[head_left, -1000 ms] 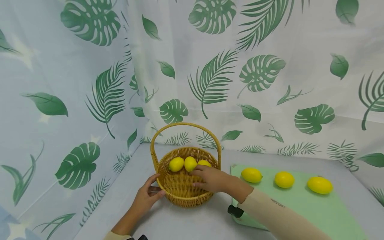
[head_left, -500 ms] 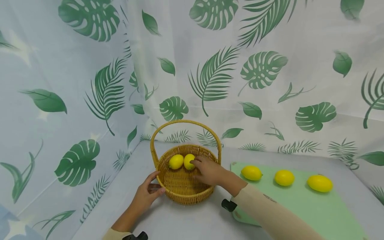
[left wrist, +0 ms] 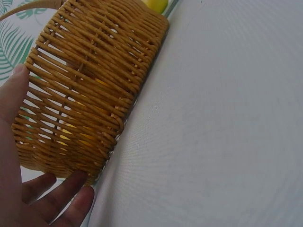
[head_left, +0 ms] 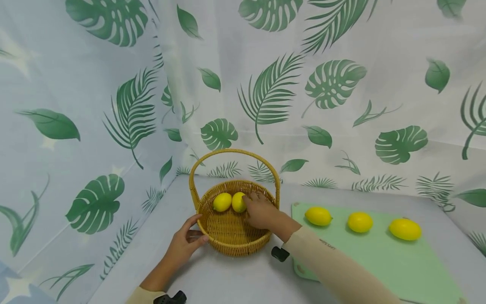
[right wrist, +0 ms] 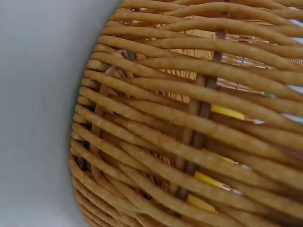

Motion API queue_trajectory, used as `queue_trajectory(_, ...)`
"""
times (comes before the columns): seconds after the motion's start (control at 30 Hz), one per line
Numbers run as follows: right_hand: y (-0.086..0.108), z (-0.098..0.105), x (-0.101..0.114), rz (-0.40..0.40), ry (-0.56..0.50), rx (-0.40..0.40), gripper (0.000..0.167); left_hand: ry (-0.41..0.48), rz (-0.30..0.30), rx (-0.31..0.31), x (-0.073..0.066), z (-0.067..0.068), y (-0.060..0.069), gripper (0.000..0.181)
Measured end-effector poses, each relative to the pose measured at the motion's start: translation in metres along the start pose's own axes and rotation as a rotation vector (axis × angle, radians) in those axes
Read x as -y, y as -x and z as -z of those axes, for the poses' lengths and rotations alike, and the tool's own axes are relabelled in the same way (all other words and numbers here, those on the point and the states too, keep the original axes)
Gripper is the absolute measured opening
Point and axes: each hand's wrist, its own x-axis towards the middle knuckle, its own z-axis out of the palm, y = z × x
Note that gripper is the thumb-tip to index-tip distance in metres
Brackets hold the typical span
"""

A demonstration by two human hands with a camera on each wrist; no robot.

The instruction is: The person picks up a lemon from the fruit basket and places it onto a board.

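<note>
A woven basket (head_left: 233, 249) with a tall arched handle stands on the table. Around its left rim my left hand (head_left: 182, 247) holds the wicker; in the left wrist view the thumb lies near the rim and bent fingertips (left wrist: 80, 203) touch the side. My right hand (head_left: 262, 212) reaches inside the basket at the right, palm down. Its fingertips lie beside a yellow lemon (head_left: 238, 202), and what is beneath the palm is hidden. Another lemon (head_left: 222, 202) sits to the left. The right wrist view shows only basket weave (right wrist: 189, 118) with yellow patches behind it.
A light green cutting board (head_left: 360, 257) lies to the right, with three lemons in a row: the left lemon (head_left: 318, 216), middle lemon (head_left: 360, 222) and right lemon (head_left: 405, 229). A leaf-printed curtain (head_left: 273, 93) hangs behind and at the left.
My right hand has gone deeper into the basket and slightly up in the view, covering the third lemon seen there earlier. My left hand stays at the rim. The head view has tilted slightly down.
</note>
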Motion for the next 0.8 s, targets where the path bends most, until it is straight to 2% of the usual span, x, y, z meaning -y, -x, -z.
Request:
queue_trajectory(0.23, -0.004, -0.001, 0.002, 0.010, 0.059, -0.004, 0.063, -0.009, 0.006, 0.001, 0.003, 0.000, -0.002, 0.069)
queue_trajectory(0.3, -0.004, -0.001, 0.003, 0.014, 0.061, 0.010, 0.064, -0.015, 0.011, -0.008, 0.011, -0.001, -0.004, 0.070)
queue_trajectory(0.47, -0.003, 0.000, 0.004, 0.002, 0.059, 0.054, 0.076, -0.027, 0.005, -0.027, 0.033, -0.002, -0.009, 0.070)
queue_trajectory(0.53, -0.001, 0.001, 0.005, -0.007, 0.054, 0.068, 0.082, -0.025, -0.008, -0.030, 0.038, -0.002, -0.009, 0.069)
queue_trajectory(0.63, 0.002, 0.003, 0.007, -0.021, 0.044, 0.096, 0.082, -0.021, -0.033, -0.031, 0.042, -0.002, -0.009, 0.069)
queue_trajectory(0.8, 0.009, 0.009, 0.011, -0.027, 0.033, 0.138, 0.074, -0.031, -0.052, -0.032, 0.042, -0.001, -0.010, 0.070)
